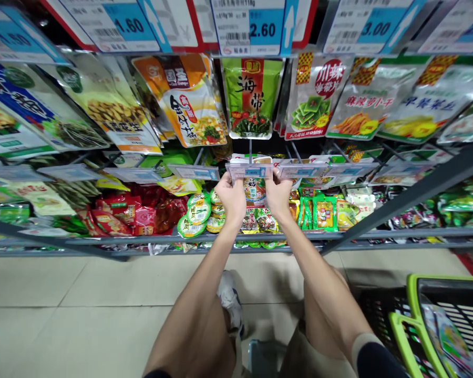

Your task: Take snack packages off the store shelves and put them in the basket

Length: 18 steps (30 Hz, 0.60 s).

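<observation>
Both my hands reach forward to a hanging snack packet (255, 190) on a peg in the second row of a store rack. My left hand (230, 198) pinches the packet's left side just under the price tag holder (249, 171). My right hand (278, 192) grips its right side, fingers curled. A green seaweed packet (252, 97) hangs right above on the top row.
Rows of hanging food packets fill the rack, with price labels (262, 26) overhead. Red packets (120, 212) and round green packs (197, 212) lie on the bottom shelf. A green and black shopping basket (413, 315) stands on the tiled floor at lower right. My shoe (229, 296) shows below.
</observation>
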Motion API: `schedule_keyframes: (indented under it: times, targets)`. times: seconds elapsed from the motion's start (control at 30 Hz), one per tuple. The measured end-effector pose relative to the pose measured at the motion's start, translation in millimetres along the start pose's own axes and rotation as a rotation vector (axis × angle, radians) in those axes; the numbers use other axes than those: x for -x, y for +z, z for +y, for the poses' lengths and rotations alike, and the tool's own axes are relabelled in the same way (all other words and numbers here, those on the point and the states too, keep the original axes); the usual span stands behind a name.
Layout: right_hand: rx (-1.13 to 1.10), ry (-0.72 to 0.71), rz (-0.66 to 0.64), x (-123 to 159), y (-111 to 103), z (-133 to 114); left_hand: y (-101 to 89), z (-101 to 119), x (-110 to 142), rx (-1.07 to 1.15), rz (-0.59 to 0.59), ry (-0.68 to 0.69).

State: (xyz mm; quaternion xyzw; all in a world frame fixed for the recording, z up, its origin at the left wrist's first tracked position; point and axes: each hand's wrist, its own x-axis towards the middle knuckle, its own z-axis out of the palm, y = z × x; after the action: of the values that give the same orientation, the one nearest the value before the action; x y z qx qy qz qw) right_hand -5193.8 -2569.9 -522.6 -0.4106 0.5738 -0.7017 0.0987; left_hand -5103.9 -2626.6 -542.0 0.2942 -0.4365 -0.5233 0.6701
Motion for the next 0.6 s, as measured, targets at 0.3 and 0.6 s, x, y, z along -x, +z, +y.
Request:
schedule_keyframes:
  times: [0.3,0.6]
  targets:
    - [0.185,0.051,0.021,13,1,5,-2.3,-3,9,-0.115,0.006,0.079]
    - [0.298,-0.070,0.011,14,0,-3,-1.8,-8,10,-0.079,0.055,0.059]
